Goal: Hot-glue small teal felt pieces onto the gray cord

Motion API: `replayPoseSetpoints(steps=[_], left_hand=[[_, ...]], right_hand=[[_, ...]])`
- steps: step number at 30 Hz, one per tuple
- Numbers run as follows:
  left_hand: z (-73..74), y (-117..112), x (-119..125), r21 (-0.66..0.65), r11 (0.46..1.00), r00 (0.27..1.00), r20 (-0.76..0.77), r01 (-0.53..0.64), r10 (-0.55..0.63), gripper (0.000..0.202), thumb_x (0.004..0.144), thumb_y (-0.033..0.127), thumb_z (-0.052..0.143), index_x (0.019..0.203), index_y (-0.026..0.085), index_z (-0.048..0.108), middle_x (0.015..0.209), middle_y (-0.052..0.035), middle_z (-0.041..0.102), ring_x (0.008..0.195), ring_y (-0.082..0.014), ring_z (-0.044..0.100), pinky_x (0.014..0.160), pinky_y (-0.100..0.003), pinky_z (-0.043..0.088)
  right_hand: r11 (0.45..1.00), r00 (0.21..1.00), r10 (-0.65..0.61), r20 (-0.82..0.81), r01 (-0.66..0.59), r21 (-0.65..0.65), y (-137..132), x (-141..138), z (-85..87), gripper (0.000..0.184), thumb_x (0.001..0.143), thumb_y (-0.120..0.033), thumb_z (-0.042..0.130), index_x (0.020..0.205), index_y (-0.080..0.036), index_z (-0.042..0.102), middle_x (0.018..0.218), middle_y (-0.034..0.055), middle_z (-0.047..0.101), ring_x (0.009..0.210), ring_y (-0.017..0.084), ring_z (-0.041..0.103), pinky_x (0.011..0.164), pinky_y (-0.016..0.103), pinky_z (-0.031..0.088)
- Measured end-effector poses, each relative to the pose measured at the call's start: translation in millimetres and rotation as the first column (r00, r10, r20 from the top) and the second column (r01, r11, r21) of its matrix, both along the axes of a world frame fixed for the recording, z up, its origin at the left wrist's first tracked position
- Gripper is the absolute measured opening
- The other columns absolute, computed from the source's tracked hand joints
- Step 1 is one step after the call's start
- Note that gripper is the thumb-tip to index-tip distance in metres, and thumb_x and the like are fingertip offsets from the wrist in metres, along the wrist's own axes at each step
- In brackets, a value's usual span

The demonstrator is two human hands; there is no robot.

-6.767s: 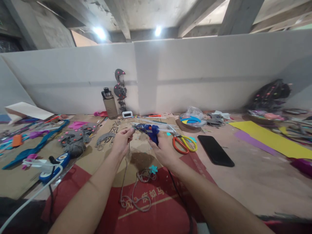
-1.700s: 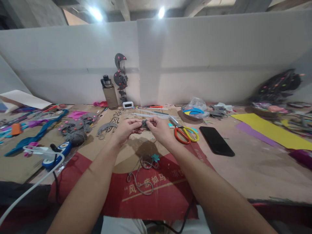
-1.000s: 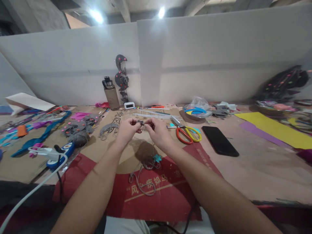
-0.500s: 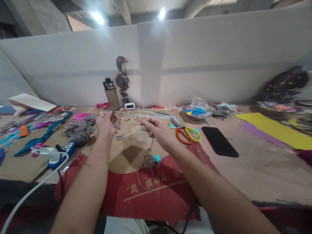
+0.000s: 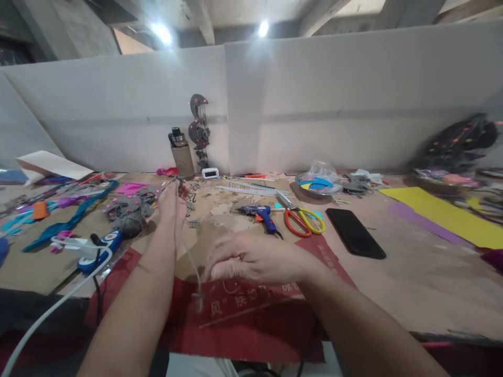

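Note:
My left hand is closed in a pinch on a small grey felt piece, held up in front of the bottle. A thin grey cord runs down from it across my wrist to a blurred small bundle above the red print. My right hand is lower and nearer, palm down with bent fingers, just right of the cord. Motion smears its fingertips, so whether it grips the cord cannot be made out. Beyond it lie a blue glue gun and scissors with red and yellow handles.
A red-printed cardboard sheet covers the near table. A black phone and yellow sheet lie right. Left are a grey yarn ball, felt pieces and a blue power strip. A bottle and small clock stand behind.
My right hand has moved down and toward me, uncovering the glue gun. The cord, earlier hanging under my right hand, now runs down from my left; its bundle has shifted left and lower.

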State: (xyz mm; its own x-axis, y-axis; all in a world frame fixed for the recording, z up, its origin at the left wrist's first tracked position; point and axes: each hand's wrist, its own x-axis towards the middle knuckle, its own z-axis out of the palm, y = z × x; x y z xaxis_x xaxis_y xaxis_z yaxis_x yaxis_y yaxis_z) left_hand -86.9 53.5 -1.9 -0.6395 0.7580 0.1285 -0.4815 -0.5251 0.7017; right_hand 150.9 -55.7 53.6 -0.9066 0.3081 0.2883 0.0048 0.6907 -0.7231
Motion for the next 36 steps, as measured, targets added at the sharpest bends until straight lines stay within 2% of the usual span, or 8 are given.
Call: replayPoseSetpoints(steps=[3, 5, 7, 8, 11, 16, 26, 36], left_hand=[[2.6, -4, 7, -0.058, 0.994, 0.996, -0.027, 0.088, -0.090, 0.004, 0.069, 0.012, 0.062, 0.069, 0.014, 0.059, 0.061, 0.0010, 0.061, 0.051, -0.0067, 0.056, 0.048, -0.016, 0.048], [3.9, -8, 13, -0.098, 0.987, 0.989, -0.064, 0.129, -0.135, 0.006, 0.067, 0.013, 0.065, 0.070, 0.014, 0.060, 0.059, 0.0023, 0.059, 0.047, -0.0062, 0.052, 0.041, -0.016, 0.043], [4.6, -11, 19, -0.127, 0.976, 0.978, -0.088, 0.176, -0.188, 0.008, 0.065, 0.014, 0.067, 0.068, 0.014, 0.060, 0.058, 0.0029, 0.056, 0.045, -0.0051, 0.049, 0.038, -0.014, 0.039], [4.7, -13, 22, -0.136, 0.969, 0.971, -0.096, 0.206, -0.220, 0.009, 0.064, 0.014, 0.068, 0.068, 0.014, 0.060, 0.058, 0.0028, 0.056, 0.045, -0.0046, 0.048, 0.038, -0.014, 0.037], [3.5, -16, 29, -0.147, 0.949, 0.950, -0.103, 0.279, -0.295, 0.011, 0.062, 0.015, 0.070, 0.068, 0.014, 0.061, 0.059, 0.0022, 0.057, 0.045, -0.0043, 0.047, 0.037, -0.014, 0.035], [-0.6, -16, 33, -0.138, 0.922, 0.922, -0.093, 0.363, -0.377, 0.012, 0.063, 0.016, 0.071, 0.072, 0.012, 0.064, 0.060, 0.0018, 0.057, 0.045, -0.0030, 0.046, 0.039, -0.014, 0.035], [-6.0, -15, 33, -0.186, 0.887, 0.902, -0.006, 0.423, -0.432, 0.011, 0.067, 0.018, 0.071, 0.072, 0.013, 0.063, 0.061, 0.0015, 0.058, 0.043, -0.0034, 0.045, 0.037, -0.015, 0.034], [-9.2, -14, 30, -0.193, 0.906, 0.921, -0.026, 0.378, -0.389, 0.014, 0.065, 0.019, 0.073, 0.072, 0.013, 0.063, 0.062, 0.0004, 0.060, 0.043, -0.0031, 0.044, 0.037, -0.014, 0.033]], right_hand=[[0.935, 0.933, -0.353, 0.066, 0.350, 0.050, 27, 10, -14.5, 0.040, 0.093, -0.043, 0.034, 0.086, -0.017, 0.064, 0.084, 0.0034, 0.066, 0.077, 0.013, 0.058, 0.069, 0.024, 0.043], [0.719, 0.724, -0.686, 0.070, 0.661, 0.213, 49, 17, -29.4, 0.042, 0.092, -0.044, 0.033, 0.088, -0.016, 0.063, 0.084, 0.0072, 0.066, 0.079, 0.017, 0.059, 0.071, 0.028, 0.042], [0.487, 0.484, -0.868, 0.107, 0.791, 0.370, 69, 23, -46.0, 0.036, 0.089, -0.042, 0.042, 0.093, -0.013, 0.062, 0.092, 0.0138, 0.065, 0.089, 0.022, 0.059, 0.077, 0.032, 0.042], [0.431, 0.395, -0.902, 0.173, 0.796, 0.425, 77, 25, -54.3, 0.036, 0.086, -0.042, 0.046, 0.096, -0.010, 0.061, 0.096, 0.0178, 0.064, 0.093, 0.025, 0.059, 0.079, 0.034, 0.042], [0.442, 0.315, -0.891, 0.327, 0.769, 0.462, 93, 28, -76.5, 0.042, 0.080, -0.039, 0.055, 0.105, -0.004, 0.058, 0.108, 0.0255, 0.060, 0.101, 0.031, 0.057, 0.082, 0.035, 0.042], [0.396, 0.280, -0.870, 0.407, 0.887, 0.237, 108, 30, -96.1, 0.030, 0.071, -0.020, 0.059, 0.099, -0.008, 0.061, 0.093, 0.0195, 0.066, 0.082, 0.026, 0.063, 0.065, 0.029, 0.044], [0.305, 0.317, -0.872, 0.373, 0.948, -0.093, 118, 28, -101.7, 0.016, 0.063, -0.030, 0.064, 0.060, -0.015, 0.059, 0.050, 0.0027, 0.054, 0.047, 0.014, 0.050, 0.043, 0.024, 0.033], [0.283, 0.448, -0.848, 0.282, 0.835, -0.473, 110, 17, -100.5, 0.014, 0.069, -0.029, 0.055, 0.069, -0.016, 0.056, 0.048, -0.0029, 0.047, 0.041, 0.010, 0.044, 0.040, 0.022, 0.034]])
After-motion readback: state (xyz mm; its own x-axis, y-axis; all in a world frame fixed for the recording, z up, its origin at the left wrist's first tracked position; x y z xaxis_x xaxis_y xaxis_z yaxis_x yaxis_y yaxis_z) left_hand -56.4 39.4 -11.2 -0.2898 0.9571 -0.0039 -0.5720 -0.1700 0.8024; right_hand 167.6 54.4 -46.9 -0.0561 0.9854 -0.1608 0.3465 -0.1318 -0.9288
